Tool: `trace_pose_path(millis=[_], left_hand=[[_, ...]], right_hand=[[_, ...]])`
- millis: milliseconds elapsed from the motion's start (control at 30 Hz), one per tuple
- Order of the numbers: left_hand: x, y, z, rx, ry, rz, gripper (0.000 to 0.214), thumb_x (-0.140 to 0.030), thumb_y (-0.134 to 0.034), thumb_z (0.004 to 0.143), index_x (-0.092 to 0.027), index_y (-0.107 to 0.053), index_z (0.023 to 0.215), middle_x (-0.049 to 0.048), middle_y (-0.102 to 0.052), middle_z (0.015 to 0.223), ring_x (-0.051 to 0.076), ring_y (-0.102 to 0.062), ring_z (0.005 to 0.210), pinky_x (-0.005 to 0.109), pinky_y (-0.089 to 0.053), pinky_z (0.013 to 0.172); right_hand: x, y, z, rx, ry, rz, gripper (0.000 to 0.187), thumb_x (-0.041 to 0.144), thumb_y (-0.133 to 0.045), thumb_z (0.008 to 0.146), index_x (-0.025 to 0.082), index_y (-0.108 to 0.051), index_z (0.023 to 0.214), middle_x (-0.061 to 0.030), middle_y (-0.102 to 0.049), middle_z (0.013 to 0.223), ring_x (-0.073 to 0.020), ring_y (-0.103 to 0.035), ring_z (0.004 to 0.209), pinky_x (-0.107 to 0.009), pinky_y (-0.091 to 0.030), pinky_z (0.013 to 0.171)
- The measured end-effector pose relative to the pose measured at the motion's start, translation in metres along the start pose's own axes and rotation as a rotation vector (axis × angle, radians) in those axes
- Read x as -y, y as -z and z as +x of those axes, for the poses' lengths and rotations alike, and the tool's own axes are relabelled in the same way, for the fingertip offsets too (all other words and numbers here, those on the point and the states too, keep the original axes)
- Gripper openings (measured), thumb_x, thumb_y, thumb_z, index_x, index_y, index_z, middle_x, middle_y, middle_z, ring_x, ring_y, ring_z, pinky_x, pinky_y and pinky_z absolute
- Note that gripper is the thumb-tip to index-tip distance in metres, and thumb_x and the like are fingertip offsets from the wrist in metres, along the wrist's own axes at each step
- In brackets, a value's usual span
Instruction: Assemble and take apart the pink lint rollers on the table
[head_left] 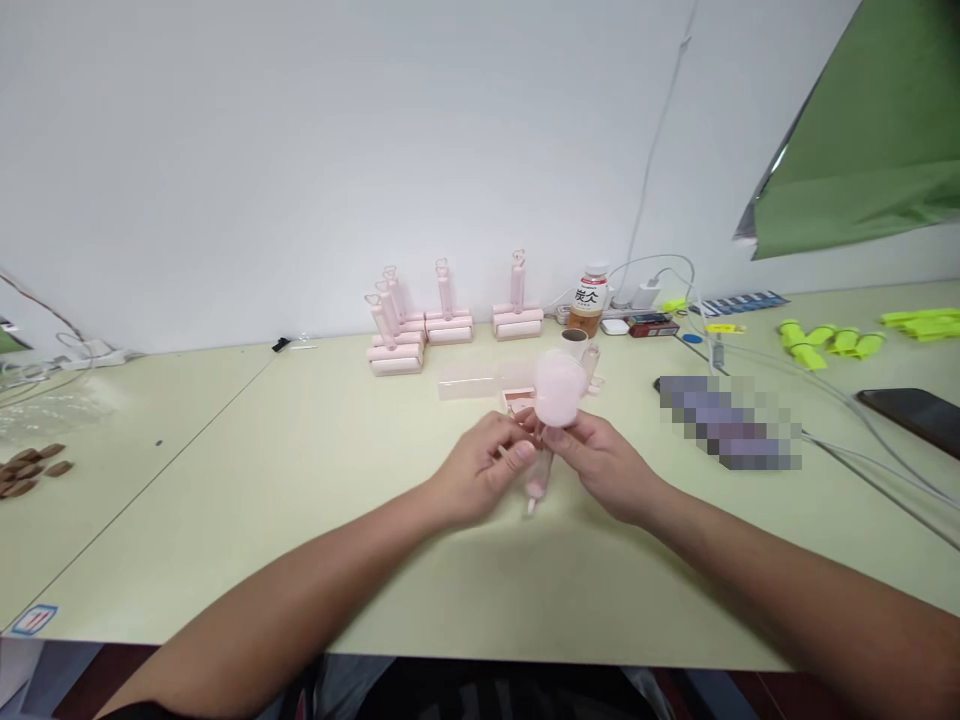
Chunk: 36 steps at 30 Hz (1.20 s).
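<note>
A pale pink lint roller (559,388) is held over the table, its round end facing up toward me and its slim handle pointing down toward me. My right hand (604,465) grips it just under the round end, thumb and fingers closed. On the other side, my left hand (484,465) has its curled fingers and thumb against the handle; part of that contact is hidden. Behind my hands lie a clear plastic case (466,388) and a small open box with pink parts (517,400). A white cup (574,343) stands just beyond the roller.
Several finished-looking pink lint rollers (517,320) stand upright along the wall. A drink bottle (587,300), cables and a charger (645,294) are at the back right. Yellow-green pieces (806,345) and a phone (911,418) lie right; brown pieces (26,470) lie far left.
</note>
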<state>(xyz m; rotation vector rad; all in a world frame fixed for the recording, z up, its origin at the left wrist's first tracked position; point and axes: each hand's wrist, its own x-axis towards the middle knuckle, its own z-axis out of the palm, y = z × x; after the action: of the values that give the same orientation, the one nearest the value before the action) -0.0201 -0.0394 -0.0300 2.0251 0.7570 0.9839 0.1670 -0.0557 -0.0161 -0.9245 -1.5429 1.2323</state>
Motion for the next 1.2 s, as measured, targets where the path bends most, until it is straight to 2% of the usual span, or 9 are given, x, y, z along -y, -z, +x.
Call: trace_pose_path(millis=[100, 167, 233, 433, 567, 633, 733, 1033, 1200], left_hand=[[0.019, 0.032, 0.023, -0.097, -0.014, 0.492, 0.035, -0.04, -0.036, 0.099, -0.017, -0.063, 0.1, 0.0115, -0.06, 0.106, 0.024, -0.054, 0.108, 0.041, -0.044, 0.097], [0.036, 0.051, 0.041, -0.113, 0.094, 0.789, 0.034, -0.032, -0.045, 0.094, -0.016, -0.058, 0.12, 0.0168, -0.051, 0.131, 0.031, -0.044, 0.126, 0.049, -0.035, 0.106], [0.051, 0.064, 0.055, -0.057, 0.225, 0.899, 0.049, -0.028, -0.054, 0.088, -0.016, -0.049, 0.135, 0.0181, -0.038, 0.148, 0.036, -0.031, 0.138, 0.053, -0.026, 0.112], [0.064, 0.079, 0.064, -0.05, 0.343, 0.793, 0.051, -0.031, -0.055, 0.086, -0.018, -0.051, 0.136, 0.0163, -0.057, 0.132, 0.035, -0.049, 0.126, 0.05, -0.038, 0.104], [0.035, 0.079, 0.043, -0.096, 0.367, 0.555, 0.05, -0.046, -0.032, 0.099, -0.018, -0.047, 0.138, 0.0104, -0.062, 0.127, 0.024, -0.062, 0.11, 0.036, -0.05, 0.09], [0.017, 0.076, 0.029, -0.13, 0.369, 0.211, 0.053, -0.053, -0.036, 0.096, -0.018, -0.053, 0.132, 0.0093, -0.066, 0.121, 0.025, -0.064, 0.103, 0.035, -0.051, 0.085], [-0.001, 0.07, 0.01, -0.13, 0.297, 0.0, 0.054, -0.053, -0.053, 0.09, -0.02, -0.054, 0.133, 0.0078, -0.065, 0.125, 0.026, -0.061, 0.11, 0.035, -0.048, 0.092], [0.003, 0.065, -0.006, -0.083, 0.246, -0.029, 0.049, -0.046, -0.056, 0.091, -0.019, -0.055, 0.131, 0.0078, -0.062, 0.131, 0.026, -0.059, 0.115, 0.034, -0.046, 0.096], [-0.009, 0.056, -0.009, 0.097, 0.245, 0.059, 0.049, -0.052, -0.055, 0.09, -0.021, -0.058, 0.128, 0.0064, -0.066, 0.116, 0.026, -0.061, 0.105, 0.033, -0.049, 0.089]], right_hand=[[0.0, 0.006, 0.002, -0.124, -0.022, 0.009, 0.038, 0.056, -0.065, 0.082, 0.019, -0.061, 0.093, -0.0072, -0.069, 0.09, -0.0211, -0.066, 0.078, -0.037, -0.053, 0.071], [0.001, 0.007, 0.002, -0.124, -0.048, 0.0, 0.036, 0.053, -0.067, 0.08, 0.02, -0.056, 0.086, -0.0031, -0.065, 0.077, -0.016, -0.061, 0.06, -0.031, -0.05, 0.057], [0.002, 0.005, 0.0, -0.108, -0.079, -0.027, 0.032, 0.048, -0.068, 0.08, 0.021, -0.052, 0.082, 0.0025, -0.057, 0.065, -0.0115, -0.051, 0.048, -0.026, -0.042, 0.046], [-0.005, -0.001, -0.003, 0.053, -0.097, -0.145, 0.011, 0.023, -0.06, 0.079, 0.02, -0.05, 0.076, 0.0065, -0.043, 0.063, -0.0075, -0.039, 0.051, -0.021, -0.032, 0.045], [-0.014, -0.001, -0.003, 0.108, -0.164, -0.186, 0.007, 0.019, -0.057, 0.079, 0.02, -0.056, 0.086, 0.0058, -0.04, 0.069, -0.0093, -0.041, 0.057, -0.021, -0.04, 0.047], [-0.017, -0.002, -0.003, 0.112, -0.197, -0.176, 0.014, 0.023, -0.059, 0.08, 0.02, -0.058, 0.093, 0.0053, -0.04, 0.071, -0.0102, -0.044, 0.058, -0.022, -0.045, 0.046], [-0.016, -0.004, -0.004, 0.134, -0.234, -0.156, 0.021, 0.028, -0.061, 0.081, 0.02, -0.06, 0.1, 0.0038, -0.045, 0.076, -0.0112, -0.05, 0.059, -0.025, -0.051, 0.047], [-0.013, -0.007, -0.006, 0.183, -0.266, -0.146, 0.029, 0.033, -0.063, 0.084, 0.017, -0.063, 0.108, 0.0026, -0.049, 0.069, -0.0129, -0.056, 0.061, -0.024, -0.053, 0.05], [-0.015, -0.009, -0.009, 0.196, -0.271, -0.101, 0.022, 0.034, -0.064, 0.084, 0.019, -0.065, 0.1, 0.0033, -0.052, 0.063, -0.0122, -0.057, 0.055, -0.024, -0.053, 0.048]])
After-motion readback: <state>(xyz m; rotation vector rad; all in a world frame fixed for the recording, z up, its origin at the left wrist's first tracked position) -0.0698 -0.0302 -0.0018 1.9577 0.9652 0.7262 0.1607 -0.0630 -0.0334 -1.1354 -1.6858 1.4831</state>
